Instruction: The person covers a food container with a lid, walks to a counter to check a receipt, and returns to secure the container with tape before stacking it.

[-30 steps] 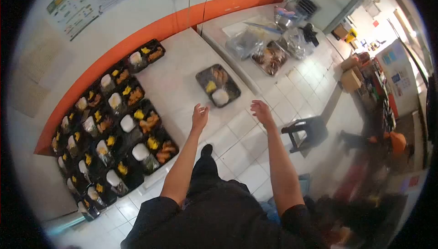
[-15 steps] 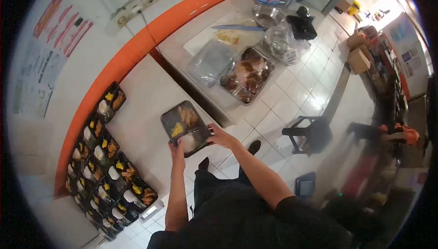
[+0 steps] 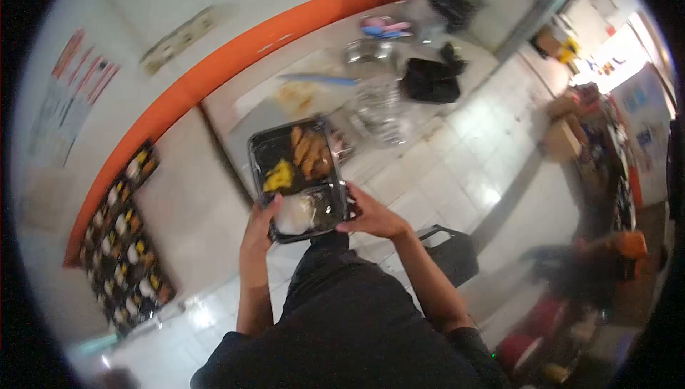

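White counter, rows of filled trays (blurred). One meal tray, seemingly lidless, gripped at its near edge by left hand and right hand. Risk: any tilt spills the food.

The meal tray sat between the left hand and the right hand. Filled trays lay left of it on the counter; a metal bowl stood behind it.

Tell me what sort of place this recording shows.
Probably a catering or meal-packing kitchen. The left hand and right hand hold a black meal tray of food, rows of filled trays lie on the white counter, and a metal bowl sits on the next worktop.
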`<action>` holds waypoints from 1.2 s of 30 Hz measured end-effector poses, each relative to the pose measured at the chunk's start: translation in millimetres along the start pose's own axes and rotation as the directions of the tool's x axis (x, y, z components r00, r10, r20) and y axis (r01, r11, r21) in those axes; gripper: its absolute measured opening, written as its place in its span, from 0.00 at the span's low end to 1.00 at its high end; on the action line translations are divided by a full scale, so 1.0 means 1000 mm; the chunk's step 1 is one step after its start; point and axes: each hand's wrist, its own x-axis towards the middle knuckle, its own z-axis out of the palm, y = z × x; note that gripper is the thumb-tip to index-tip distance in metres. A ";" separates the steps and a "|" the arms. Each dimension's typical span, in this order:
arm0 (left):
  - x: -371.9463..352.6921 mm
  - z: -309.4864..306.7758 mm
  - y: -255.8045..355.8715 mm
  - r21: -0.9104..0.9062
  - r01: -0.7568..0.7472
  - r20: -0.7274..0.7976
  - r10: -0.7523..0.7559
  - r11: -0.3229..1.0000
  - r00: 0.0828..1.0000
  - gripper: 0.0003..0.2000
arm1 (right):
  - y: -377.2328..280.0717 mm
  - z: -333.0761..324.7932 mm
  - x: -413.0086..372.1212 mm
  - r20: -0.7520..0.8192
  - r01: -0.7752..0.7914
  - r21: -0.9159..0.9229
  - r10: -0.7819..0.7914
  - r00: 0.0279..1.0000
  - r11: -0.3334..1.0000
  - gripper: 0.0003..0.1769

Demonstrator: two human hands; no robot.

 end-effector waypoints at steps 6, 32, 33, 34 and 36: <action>0.076 0.153 -0.029 0.080 0.026 0.128 -0.036 0.996 0.991 0.30 | -0.034 -0.147 -0.034 -0.044 -0.075 0.024 0.076 0.996 0.997 0.56; 0.261 0.487 -0.065 0.186 -0.028 -0.281 0.080 0.982 0.956 0.40 | -0.016 -0.864 0.084 -0.381 -0.217 0.272 0.312 0.870 0.937 0.14; 0.261 0.494 -0.066 0.188 -0.017 -0.297 0.074 0.982 0.952 0.40 | -0.013 -0.864 0.073 -0.401 -0.050 0.377 0.211 0.891 0.925 0.12; 0.262 0.506 -0.062 0.197 -0.007 -0.323 0.072 0.980 0.944 0.40 | -0.005 -0.867 0.067 -0.389 -0.060 0.385 0.221 0.894 0.921 0.12; 0.261 0.513 -0.060 0.275 0.051 -0.393 0.064 0.960 0.917 0.36 | 0.021 -0.870 0.052 -0.490 -0.152 -0.117 0.076 0.868 0.981 0.08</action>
